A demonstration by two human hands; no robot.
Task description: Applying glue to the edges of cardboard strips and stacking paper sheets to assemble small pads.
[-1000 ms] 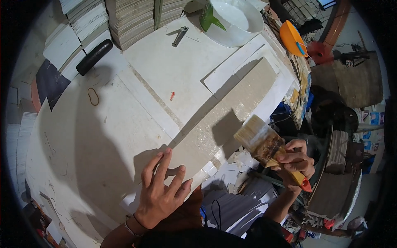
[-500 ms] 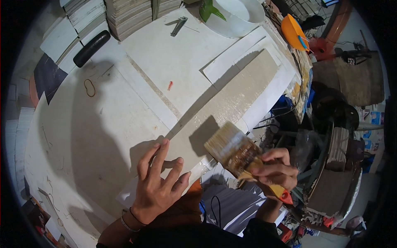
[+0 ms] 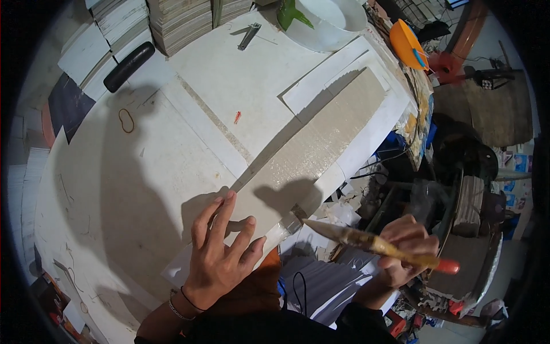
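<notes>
My right hand point(image 3: 408, 247) grips the yellow, red-tipped handle of a wide paintbrush point(image 3: 358, 238). The brush is seen edge-on, its bristles pointing left toward the near edge of a long beige strip point(image 3: 321, 135). That strip lies slantwise on the worktable, and its middle glistens as if wet. My left hand point(image 3: 223, 246) is spread at the strip's near end, fingertips resting on or just over it; nothing shows in its grasp. White paper point(image 3: 366, 146) lies under the strip, and a clear shiny piece point(image 3: 283, 229) is at the table edge between my hands.
On the pale worktable point(image 3: 195, 143) lie a black rounded bar point(image 3: 129, 67), a nail clipper point(image 3: 249, 36) and a rubber band point(image 3: 126, 120). Paper stacks point(image 3: 180, 26) line the back beside a white tub point(image 3: 326, 26). An orange bowl point(image 3: 408, 45) sits far right.
My right hand has moved right and slightly down, turning the brush from its broad face to its edge, away from the strip. My left hand has hardly moved.
</notes>
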